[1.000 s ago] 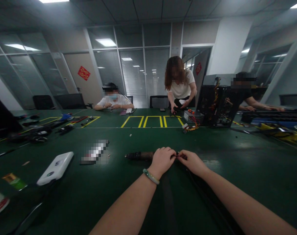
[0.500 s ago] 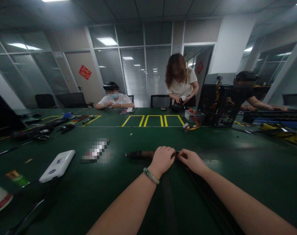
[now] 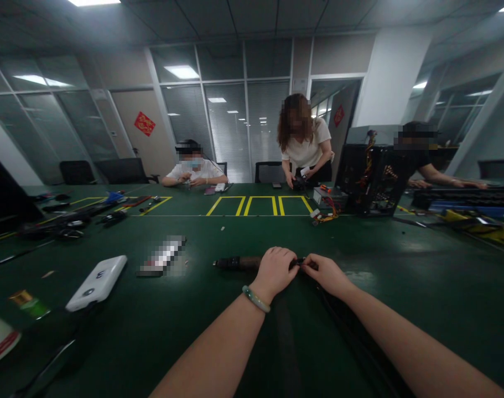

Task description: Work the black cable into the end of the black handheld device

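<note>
I see the dark cylindrical tool (image 3: 237, 262) lying on the counter (image 3: 401, 287), midway between its side edges, long axis left to right. My left hand (image 3: 276, 268) curls over its right end; my right hand (image 3: 324, 272) pinches the tip there.

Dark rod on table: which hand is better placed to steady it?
Left, likely: the left hand is closed over the rod, whose length lies on its side; the right hand only pinches its end.

A dark green table (image 3: 401, 287) fills the scene; a white device (image 3: 97, 282) lies near left; a dark cylindrical tool (image 3: 237, 262) rests mid-table — yellow tape outlines (image 3: 260, 205) mark the far middle; an open computer case (image 3: 370, 179) stands far right.
</note>
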The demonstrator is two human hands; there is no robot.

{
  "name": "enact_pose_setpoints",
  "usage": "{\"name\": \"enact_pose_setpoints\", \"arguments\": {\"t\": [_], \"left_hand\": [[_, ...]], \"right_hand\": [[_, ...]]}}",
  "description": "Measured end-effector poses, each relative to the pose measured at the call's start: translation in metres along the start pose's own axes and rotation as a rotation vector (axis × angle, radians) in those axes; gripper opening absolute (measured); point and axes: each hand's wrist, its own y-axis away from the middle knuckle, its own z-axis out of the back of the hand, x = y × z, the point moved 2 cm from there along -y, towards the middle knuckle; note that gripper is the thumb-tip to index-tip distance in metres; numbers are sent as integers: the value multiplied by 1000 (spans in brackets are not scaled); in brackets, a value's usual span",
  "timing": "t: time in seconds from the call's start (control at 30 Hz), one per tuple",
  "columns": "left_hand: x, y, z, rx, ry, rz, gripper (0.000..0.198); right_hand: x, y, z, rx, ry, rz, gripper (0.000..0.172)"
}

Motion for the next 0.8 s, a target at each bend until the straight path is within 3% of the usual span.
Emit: {"name": "enact_pose_setpoints", "arguments": {"t": [0.8], "left_hand": [[-2, -1, -1, 91, -34, -66, 14]], "right_hand": [[7, 1, 3, 17, 0, 2, 12]]}}
